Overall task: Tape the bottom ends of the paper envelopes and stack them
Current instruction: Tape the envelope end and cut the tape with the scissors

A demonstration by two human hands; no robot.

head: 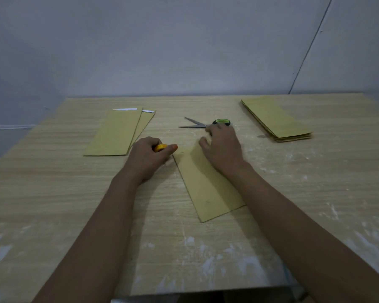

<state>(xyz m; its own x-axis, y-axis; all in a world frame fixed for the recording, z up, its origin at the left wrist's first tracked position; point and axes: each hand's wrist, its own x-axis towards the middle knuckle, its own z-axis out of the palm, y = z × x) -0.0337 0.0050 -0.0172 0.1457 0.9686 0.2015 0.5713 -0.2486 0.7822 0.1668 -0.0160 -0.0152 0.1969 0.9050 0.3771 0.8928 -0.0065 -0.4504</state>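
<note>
Yellow tape roll (160, 147) sits inside the curled fingers of the left hand (150, 157), with the thumb sticking out toward the envelope (208, 184). It looks ready to pull tape across the top end of that envelope. The right hand (222, 147) lies on the envelope with its fingers bent and a bit spread, reaching toward the scissors (206, 124). It seems to hold the paper flat so it will not slide. Whether the fingertips touch the scissors is too hard to tell.

The envelope lies tilted in the middle of the wooden table (53, 204), under the right wrist. Two envelopes with white strips (118, 132) lie far left. A stack of envelopes (276, 121) waits far right. Nothing blocks the way to the scissors. White smears mark the table.
</note>
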